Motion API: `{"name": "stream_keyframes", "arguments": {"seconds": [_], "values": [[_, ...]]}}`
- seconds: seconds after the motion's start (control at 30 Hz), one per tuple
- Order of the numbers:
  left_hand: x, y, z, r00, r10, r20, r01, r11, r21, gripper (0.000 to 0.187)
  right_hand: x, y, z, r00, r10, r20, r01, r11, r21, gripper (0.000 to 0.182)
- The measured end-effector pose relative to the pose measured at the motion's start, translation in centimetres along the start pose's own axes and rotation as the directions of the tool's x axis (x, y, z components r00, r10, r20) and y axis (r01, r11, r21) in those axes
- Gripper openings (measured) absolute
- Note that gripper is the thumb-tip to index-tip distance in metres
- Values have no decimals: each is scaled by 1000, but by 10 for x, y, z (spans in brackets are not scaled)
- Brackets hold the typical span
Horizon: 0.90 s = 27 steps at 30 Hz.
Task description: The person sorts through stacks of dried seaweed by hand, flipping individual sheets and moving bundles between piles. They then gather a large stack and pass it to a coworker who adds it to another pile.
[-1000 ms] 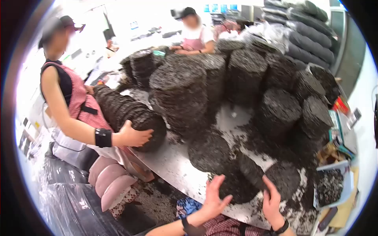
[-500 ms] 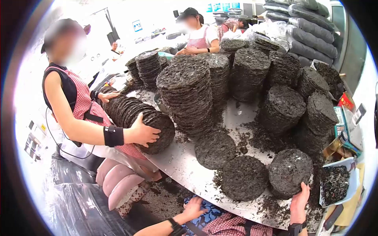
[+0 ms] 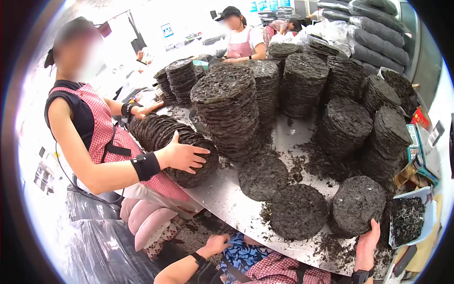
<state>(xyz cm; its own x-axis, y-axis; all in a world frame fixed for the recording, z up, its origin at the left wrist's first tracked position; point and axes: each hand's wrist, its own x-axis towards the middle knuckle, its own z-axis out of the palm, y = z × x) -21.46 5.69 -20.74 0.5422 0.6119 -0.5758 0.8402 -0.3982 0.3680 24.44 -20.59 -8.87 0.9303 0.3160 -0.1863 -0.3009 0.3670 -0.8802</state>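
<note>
My right hand [image 3: 367, 245] is at the near right edge of a low stack of round dried seaweed sheets [image 3: 359, 206], its fingers curled against the rim and partly hidden. My left hand [image 3: 217, 244] is low by my lap, fingers bent in against blue patterned cloth [image 3: 241, 255]. Left of the stack lies another dark seaweed round [image 3: 299, 211], with a further round [image 3: 263, 178] behind it. All rest on the pale tabletop [image 3: 231, 208], among loose dark crumbs.
Tall seaweed stacks [image 3: 227, 109] crowd the table's back and right. A co-worker's hand [image 3: 187, 154] steadies a stack lying on its side [image 3: 165, 132]. At right stands a pale blue bin [image 3: 428, 215] of seaweed scraps. Filled dark bags [image 3: 378, 42] are piled behind.
My left hand has drawn left, its fingers going from spread to bent at the cloth. The right hand stays at the stack. The co-worker's far hand has lifted off the lying stack.
</note>
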Motion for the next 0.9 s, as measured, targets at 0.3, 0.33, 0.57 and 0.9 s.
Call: {"name": "stream_keyframes", "arguments": {"seconds": [0.3,0.33,0.57,0.9], "values": [[-21,16,16,929,141,-341,-127,990,64,36,10,26,-16,980,-179,-88,114,864,-491,59],[-26,34,3,892,229,-388,-319,930,-184,24,-1,18,3,964,-259,55,245,793,-558,56],[-33,144,-50,603,581,-546,-724,686,-69,21,-89,26,117,397,71,915,911,92,-403,75],[44,218,-38,601,671,-434,-637,730,248,66,-77,62,107,326,216,920,928,114,-356,72]]}}
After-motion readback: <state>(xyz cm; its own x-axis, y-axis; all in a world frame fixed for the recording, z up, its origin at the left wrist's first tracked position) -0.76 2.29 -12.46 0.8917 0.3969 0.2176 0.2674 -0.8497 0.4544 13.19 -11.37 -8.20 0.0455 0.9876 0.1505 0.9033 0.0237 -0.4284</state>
